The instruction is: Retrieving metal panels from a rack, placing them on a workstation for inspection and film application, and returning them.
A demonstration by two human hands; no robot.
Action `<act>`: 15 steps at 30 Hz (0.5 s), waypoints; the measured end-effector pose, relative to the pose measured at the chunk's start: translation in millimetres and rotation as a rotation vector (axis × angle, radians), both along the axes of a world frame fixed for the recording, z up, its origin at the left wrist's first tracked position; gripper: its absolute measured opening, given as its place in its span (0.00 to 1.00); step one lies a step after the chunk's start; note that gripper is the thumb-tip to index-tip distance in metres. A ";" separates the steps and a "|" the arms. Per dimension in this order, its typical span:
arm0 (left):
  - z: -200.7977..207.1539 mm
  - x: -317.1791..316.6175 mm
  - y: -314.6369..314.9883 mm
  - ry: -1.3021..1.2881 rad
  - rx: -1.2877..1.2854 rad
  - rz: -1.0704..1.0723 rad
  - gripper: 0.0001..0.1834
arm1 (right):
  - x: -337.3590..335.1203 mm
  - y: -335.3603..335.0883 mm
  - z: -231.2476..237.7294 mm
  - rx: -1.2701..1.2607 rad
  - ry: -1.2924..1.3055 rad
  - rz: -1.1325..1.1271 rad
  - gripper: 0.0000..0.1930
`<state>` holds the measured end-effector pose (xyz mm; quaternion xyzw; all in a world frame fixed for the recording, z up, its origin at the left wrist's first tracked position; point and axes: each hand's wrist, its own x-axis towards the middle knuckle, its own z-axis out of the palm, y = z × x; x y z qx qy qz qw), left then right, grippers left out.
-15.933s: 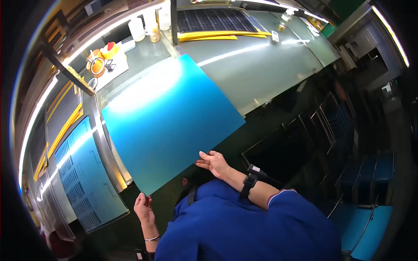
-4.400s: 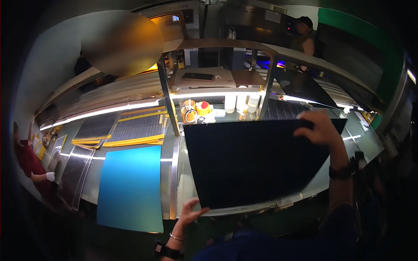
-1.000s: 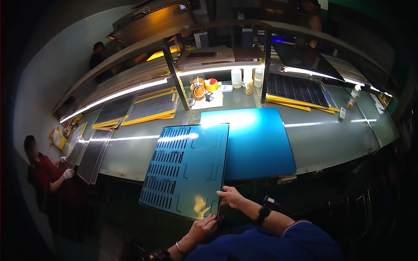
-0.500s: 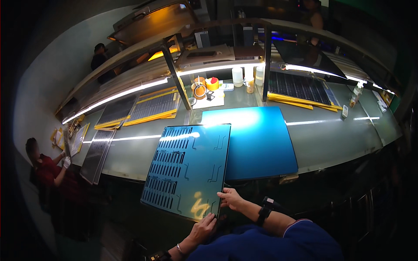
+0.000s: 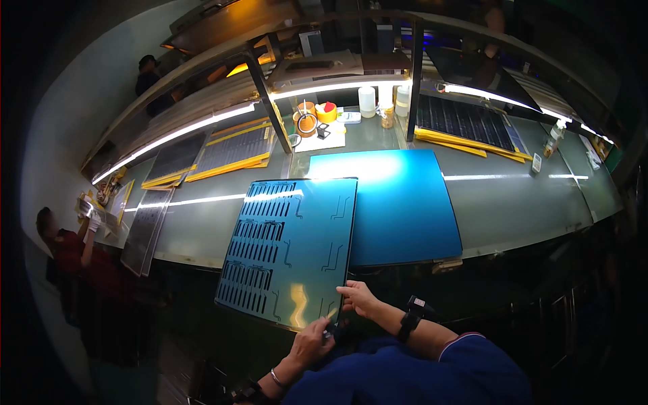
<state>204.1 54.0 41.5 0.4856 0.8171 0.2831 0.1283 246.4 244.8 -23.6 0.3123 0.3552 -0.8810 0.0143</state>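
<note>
A glossy blue-green panel (image 5: 314,250) with rows of dark slots and thin bent lines tilts over the table's front edge. My right hand (image 5: 360,299) pinches its right edge near the lower corner. My left hand (image 5: 310,343) is closed at that corner, along the near edge. A small yellowish streak shows by the left fingertips; whether it is a reflection or a strip, I cannot make out. Behind the panel a plain bright blue sheet (image 5: 405,216) lies flat on the table, partly covered by it.
Yellow-edged dark panels (image 5: 233,155) lie at left, with a similar stack (image 5: 466,128) at right. Tape rolls (image 5: 327,111), bottles (image 5: 366,101) and a small white box (image 5: 536,163) stand at the back. Lit shelf posts (image 5: 266,94) rise there. A gloved co-worker (image 5: 74,246) works far left.
The view has tipped slightly, so the table and panel appear a little higher. My left fingers have shifted at the panel's corner. The co-worker's hands have moved lower and left with their piece.
</note>
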 end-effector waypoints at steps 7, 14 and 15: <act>17.2 -32.4 85.4 0.183 -0.418 0.038 0.12 | -5.0 -0.4 -44.8 -0.379 0.202 0.048 0.10; -0.1 -105.1 114.5 0.281 -0.248 -0.085 0.09 | -33.0 26.9 -6.3 -0.077 0.018 -0.108 0.04; 14.8 -114.7 118.5 0.076 -0.247 -0.090 0.09 | -37.3 40.3 0.3 -0.020 0.060 -0.145 0.06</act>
